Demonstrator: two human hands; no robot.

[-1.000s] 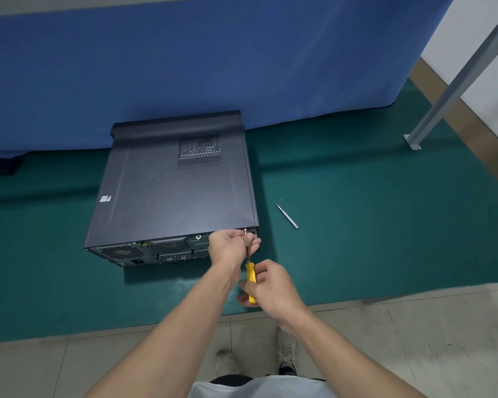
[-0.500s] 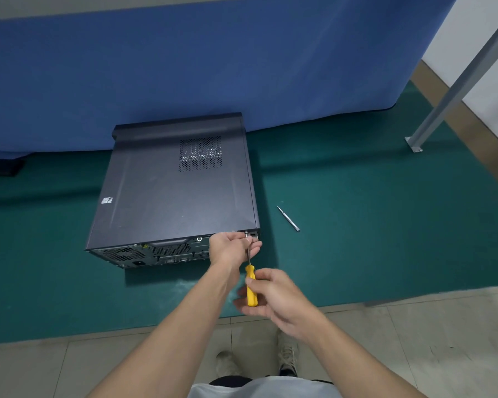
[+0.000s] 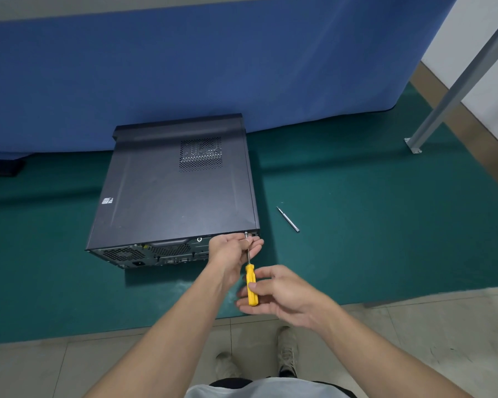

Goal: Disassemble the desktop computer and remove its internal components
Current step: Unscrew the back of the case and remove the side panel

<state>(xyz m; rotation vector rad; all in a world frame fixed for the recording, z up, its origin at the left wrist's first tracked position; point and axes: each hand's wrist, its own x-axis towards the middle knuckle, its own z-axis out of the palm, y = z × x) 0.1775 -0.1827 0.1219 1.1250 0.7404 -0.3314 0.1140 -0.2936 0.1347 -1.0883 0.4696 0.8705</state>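
Black computer [image 3: 173, 193] flat on green mat [image 3: 371, 239], loose metal rod [image 3: 288, 219] just beside it, left hand [image 3: 232, 251] pinching screwdriver [image 3: 251, 284] shaft at its rear corner, right hand [image 3: 282, 294] gripping the handle, blue curtain [image 3: 213, 67] behind, grey post [image 3: 457, 81] right.

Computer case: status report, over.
Right hand grips yellow screwdriver handle; left hand pinches shaft at rear screw. Computer case cover on. Nothing blocking.

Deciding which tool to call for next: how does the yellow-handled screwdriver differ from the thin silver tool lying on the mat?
The yellow-handled screwdriver is held: the right hand grips its handle and the left hand pinches its shaft at the rear corner of the computer case. The silver tool lies untouched on the green mat, right of the case. The screwdriver has a yellow handle; the silver tool is slim, all metal. Both are long and narrow.
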